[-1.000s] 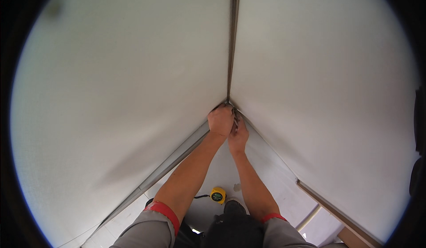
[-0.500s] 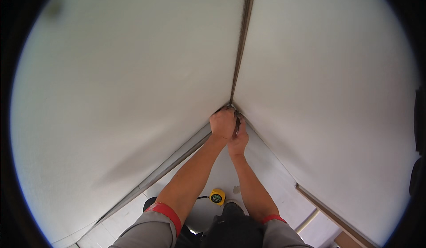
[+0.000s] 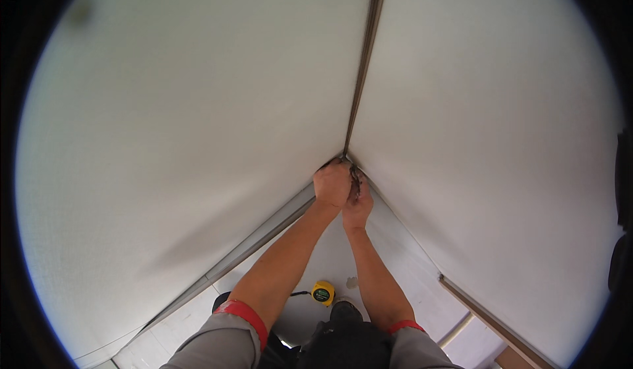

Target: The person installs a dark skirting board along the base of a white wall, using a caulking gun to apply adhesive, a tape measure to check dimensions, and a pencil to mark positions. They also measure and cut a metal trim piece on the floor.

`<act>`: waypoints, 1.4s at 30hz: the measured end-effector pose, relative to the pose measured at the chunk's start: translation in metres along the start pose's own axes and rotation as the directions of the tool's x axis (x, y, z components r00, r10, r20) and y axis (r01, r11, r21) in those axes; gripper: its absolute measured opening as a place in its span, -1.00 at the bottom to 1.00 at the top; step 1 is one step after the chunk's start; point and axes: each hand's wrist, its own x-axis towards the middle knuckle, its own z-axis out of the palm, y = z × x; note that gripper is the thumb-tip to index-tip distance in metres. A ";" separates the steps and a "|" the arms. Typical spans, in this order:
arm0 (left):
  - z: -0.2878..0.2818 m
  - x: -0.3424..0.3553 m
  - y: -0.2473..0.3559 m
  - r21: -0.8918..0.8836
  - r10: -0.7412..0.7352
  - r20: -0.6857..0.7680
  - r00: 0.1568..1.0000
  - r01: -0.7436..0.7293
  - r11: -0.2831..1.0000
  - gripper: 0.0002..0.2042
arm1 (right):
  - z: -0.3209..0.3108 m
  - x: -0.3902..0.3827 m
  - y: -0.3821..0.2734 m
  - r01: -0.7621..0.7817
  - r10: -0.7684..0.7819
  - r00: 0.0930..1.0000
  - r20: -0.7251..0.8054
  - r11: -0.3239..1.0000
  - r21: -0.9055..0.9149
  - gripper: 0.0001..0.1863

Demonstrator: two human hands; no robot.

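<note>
Both of my hands meet at the low corner where two large white panels come together. My left hand [image 3: 333,184] is closed, its knuckles up against the bottom of the left panel [image 3: 198,118]; whatever its fingers hold is hidden. Close beside it, my right hand [image 3: 358,204] is closed around a small dark object [image 3: 356,179], apparently metal, whose kind I cannot make out. Above the hands, a brown strip [image 3: 362,72] runs up the seam between the left panel and the right panel [image 3: 488,118].
A yellow tape measure [image 3: 322,293] with a black strap lies on the grey floor near my shoe [image 3: 344,309]. Along the left panel's foot runs a metal rail [image 3: 257,237]. A brown-edged frame [image 3: 488,316] stands at the lower right.
My right hand has shifted slightly to the right and turned a little, with the dark object in it. My left hand has barely moved.
</note>
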 end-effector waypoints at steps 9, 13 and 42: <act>-0.006 -0.021 -0.020 -0.078 -0.022 -0.134 0.991 0.012 0.997 -0.84 | 0.004 0.000 -0.001 -0.105 0.106 0.994 -0.010 0.994 0.019 -0.67; -0.021 -0.041 -0.033 -0.036 -0.034 -0.001 0.999 0.034 0.999 -0.87 | 0.003 0.001 -0.005 -0.123 0.123 0.992 0.002 0.991 0.055 -0.66; -0.033 -0.083 -0.060 0.163 0.110 -0.235 0.966 -0.072 0.984 -0.74 | 0.027 0.009 -0.018 -0.149 0.144 0.989 0.044 0.971 0.185 -0.65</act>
